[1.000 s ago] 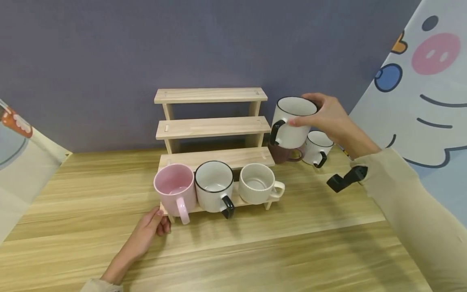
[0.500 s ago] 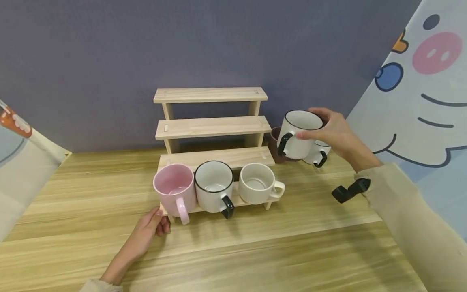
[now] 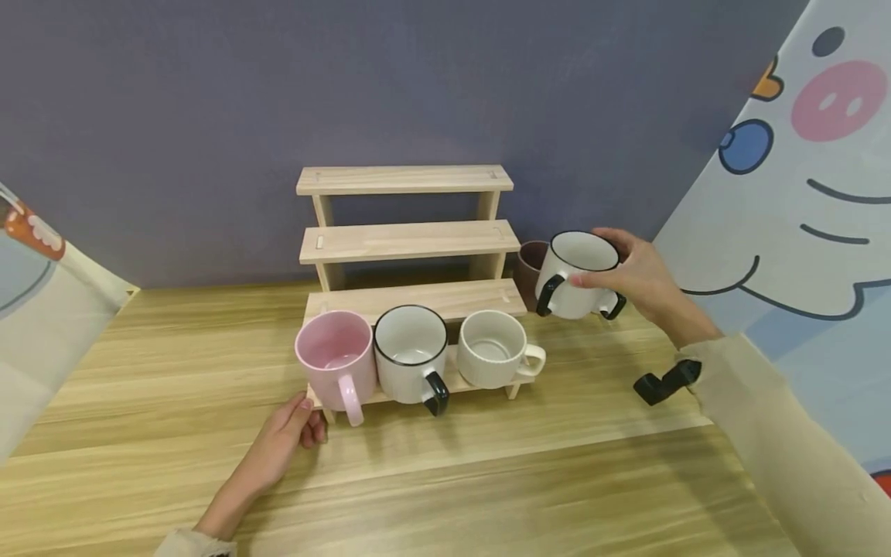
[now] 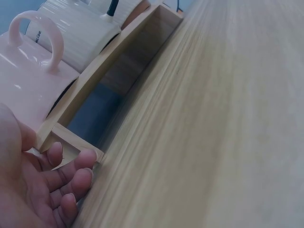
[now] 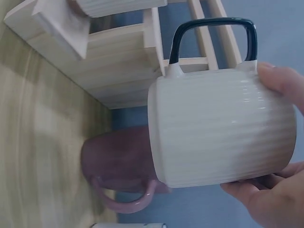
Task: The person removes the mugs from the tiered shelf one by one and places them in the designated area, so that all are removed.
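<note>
My right hand [image 3: 636, 282] grips a white ribbed mug [image 5: 223, 128] with a black rim and black handle, thumb on one side and fingers on the other. In the head view this mug overlaps a brown-purple mug [image 5: 121, 164] and a smaller white mug with a black handle [image 3: 612, 304] behind it. My left hand [image 3: 281, 437] holds the front left corner of the stepped wooden rack [image 3: 411, 241], thumb at the board's edge and fingers curled by its leg. On the lowest step stand a pink mug [image 3: 334, 363], a white black-rimmed mug [image 3: 411, 356] and a cream mug [image 3: 491, 348].
The rack's three upper steps bear nothing. It stands on a wood-grain table [image 3: 445, 480] against a grey back wall [image 3: 390, 85]. A panel with cartoon prints [image 3: 821, 201] closes off the right side, and another printed panel [image 3: 42, 333] stands at the left.
My right hand has lowered the white black-handled mug and shifted it slightly right, towards the mugs beside the rack. The left hand keeps its place at the rack's corner.
</note>
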A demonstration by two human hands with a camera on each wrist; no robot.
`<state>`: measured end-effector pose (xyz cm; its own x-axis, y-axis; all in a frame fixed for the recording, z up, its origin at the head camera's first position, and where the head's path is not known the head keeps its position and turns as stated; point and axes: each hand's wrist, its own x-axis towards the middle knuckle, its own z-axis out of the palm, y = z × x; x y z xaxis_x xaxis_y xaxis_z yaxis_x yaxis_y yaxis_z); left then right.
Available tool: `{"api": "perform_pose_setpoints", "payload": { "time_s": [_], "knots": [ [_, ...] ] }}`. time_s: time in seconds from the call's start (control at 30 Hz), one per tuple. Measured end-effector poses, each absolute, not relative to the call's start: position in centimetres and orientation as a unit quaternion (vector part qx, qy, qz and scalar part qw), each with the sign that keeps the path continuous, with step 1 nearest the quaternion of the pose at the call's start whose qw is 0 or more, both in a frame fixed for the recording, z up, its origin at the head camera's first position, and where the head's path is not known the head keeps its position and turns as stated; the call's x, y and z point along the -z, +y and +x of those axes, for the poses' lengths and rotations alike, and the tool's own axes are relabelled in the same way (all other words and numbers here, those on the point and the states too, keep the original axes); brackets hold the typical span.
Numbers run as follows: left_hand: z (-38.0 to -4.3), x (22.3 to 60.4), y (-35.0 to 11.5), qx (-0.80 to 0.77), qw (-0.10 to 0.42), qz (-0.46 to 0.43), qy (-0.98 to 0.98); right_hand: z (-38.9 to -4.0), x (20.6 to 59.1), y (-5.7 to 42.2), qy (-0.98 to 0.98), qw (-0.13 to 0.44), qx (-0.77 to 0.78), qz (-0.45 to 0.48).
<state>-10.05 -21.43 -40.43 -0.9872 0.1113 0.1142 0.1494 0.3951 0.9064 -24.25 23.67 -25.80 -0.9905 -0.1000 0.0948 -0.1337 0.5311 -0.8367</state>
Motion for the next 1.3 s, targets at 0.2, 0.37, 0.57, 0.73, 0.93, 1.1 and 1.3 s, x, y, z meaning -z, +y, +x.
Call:
{"api": "perform_pose_setpoints", "payload": {
  "time_s": [0.2,0.37,0.57,0.73,0.93,1.1,1.3],
  "knots": [
    [-10.1,40.3,-21.6,0.544,0.016,-0.075,-0.836,-24.5,27.3,23.9,-0.874,0.021,-0.48,0.066],
    [-10.1,40.2,-21.6,0.547,0.015,-0.075,-0.834,-24.7,28.3,24.0,-0.869,0.012,-0.488,0.074],
    [-10.0,40.1,-21.6,0.552,0.017,-0.074,-0.831,-24.9,29.6,24.1,-0.866,0.013,-0.492,0.087],
    [-10.0,40.0,-21.4,0.553,0.015,-0.07,-0.83,-24.7,30.6,24.4,-0.863,0.028,-0.496,0.09],
    [-10.0,40.1,-21.3,0.554,0.01,-0.067,-0.829,-24.5,31.9,24.6,-0.855,0.023,-0.508,0.099],
    [-9.9,40.1,-21.2,0.555,0.004,-0.062,-0.83,-24.5,33.2,24.9,-0.857,0.022,-0.506,0.096],
    [-9.9,40.0,-21.1,0.553,-0.001,-0.052,-0.831,-24.4,34.1,25.2,-0.874,0.017,-0.478,0.085]
  ]
}}
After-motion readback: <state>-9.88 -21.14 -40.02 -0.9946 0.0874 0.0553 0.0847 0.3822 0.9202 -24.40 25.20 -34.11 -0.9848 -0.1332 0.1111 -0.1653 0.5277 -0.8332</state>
